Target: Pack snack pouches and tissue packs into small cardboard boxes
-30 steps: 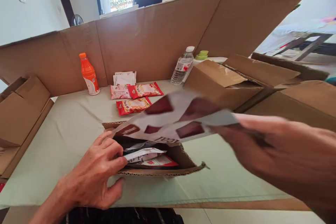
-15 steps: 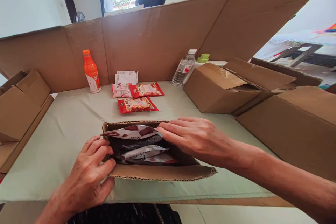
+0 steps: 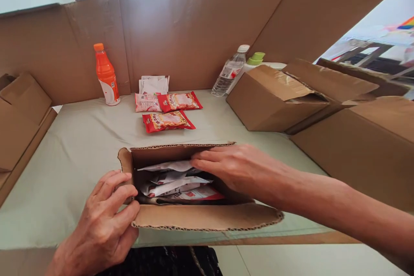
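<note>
An uncovered cardboard box (image 3: 207,216) stands near the table's front edge, with several snack packets (image 3: 179,186) upright or leaning inside. My left hand (image 3: 105,213) is closed around the box's left wall, fingers curled over its edge. Reaching into the box from the right, my right hand (image 3: 231,166) has its fingers on the right end of a pale packet (image 3: 168,166) by the far wall. Those fingertips are partly hidden behind the hand.
Beyond the box lie red snack packets (image 3: 168,121), a pink packet (image 3: 148,102) and white packets (image 3: 153,84). An orange bottle (image 3: 106,75) and a clear water bottle (image 3: 229,73) stand farther back. Cardboard boxes (image 3: 274,103) flank the right, another box (image 3: 26,116) the left; a cardboard panel (image 3: 181,34) rises behind.
My right hand has lowered the packet deeper into the box, so its brown-patterned top no longer shows above the rim. My left hand stays on the left wall. The view has tilted down.
</note>
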The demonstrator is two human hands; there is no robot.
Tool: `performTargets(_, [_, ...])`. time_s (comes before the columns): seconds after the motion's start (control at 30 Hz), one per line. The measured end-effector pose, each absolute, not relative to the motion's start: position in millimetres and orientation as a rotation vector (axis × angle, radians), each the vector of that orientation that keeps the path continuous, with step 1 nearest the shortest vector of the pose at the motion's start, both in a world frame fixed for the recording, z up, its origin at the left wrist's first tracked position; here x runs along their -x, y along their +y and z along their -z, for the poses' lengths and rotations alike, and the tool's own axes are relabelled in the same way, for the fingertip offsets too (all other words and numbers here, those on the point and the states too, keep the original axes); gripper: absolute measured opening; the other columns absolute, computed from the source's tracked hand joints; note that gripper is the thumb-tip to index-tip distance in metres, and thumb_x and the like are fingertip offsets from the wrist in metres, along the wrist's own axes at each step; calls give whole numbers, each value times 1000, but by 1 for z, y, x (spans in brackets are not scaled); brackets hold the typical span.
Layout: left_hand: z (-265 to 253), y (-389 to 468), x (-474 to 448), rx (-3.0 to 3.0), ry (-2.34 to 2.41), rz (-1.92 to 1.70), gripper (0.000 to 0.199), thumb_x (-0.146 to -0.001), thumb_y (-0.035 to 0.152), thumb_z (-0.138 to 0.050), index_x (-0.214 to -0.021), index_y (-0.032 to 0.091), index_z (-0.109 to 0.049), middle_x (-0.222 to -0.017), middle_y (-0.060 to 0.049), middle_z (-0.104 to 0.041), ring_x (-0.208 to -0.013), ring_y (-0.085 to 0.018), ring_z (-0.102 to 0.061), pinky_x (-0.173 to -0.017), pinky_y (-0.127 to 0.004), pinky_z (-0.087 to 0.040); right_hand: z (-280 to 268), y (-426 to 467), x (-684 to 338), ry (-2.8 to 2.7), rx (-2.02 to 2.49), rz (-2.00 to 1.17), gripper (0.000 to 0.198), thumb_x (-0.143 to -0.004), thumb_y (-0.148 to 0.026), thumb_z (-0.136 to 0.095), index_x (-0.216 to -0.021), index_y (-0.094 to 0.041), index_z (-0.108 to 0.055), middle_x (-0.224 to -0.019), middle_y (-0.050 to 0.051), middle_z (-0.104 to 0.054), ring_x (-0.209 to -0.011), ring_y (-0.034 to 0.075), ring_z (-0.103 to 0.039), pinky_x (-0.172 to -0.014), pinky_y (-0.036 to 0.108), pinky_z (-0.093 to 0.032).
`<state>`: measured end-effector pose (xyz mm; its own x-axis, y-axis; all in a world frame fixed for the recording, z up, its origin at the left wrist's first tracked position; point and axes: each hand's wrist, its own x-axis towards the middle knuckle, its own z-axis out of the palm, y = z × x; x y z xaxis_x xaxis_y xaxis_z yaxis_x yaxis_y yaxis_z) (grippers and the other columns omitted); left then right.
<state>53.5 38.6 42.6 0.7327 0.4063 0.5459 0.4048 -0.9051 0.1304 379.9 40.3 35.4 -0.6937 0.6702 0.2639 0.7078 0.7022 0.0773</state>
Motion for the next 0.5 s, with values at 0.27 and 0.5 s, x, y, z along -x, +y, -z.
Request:
performTargets(0.27, [-27,35,-49,-2851,669,-1052,37,-77,-7,-53,-106,12,-66,-158,-17,-41,-146,-37,-41,-114,-55,-46,-39,39,-388,-2606,1193,-35,33,-95,-5,-49,-114,-19,-72,-114,6,-78,-93,19,-76,-77,28,-60])
performTargets(0.5, [-4,23,-48,-2587,793,-1067,37,-84,-3,-55,-114,15,-66,-165,-17,-33,-143,-31,-50,-109,-44,-55,-43,25,-393,-2169,1270,47,41,-103,-14,-45,-141,-25,-57,-141,7,-65,-128,21,-63,-106,36,-55])
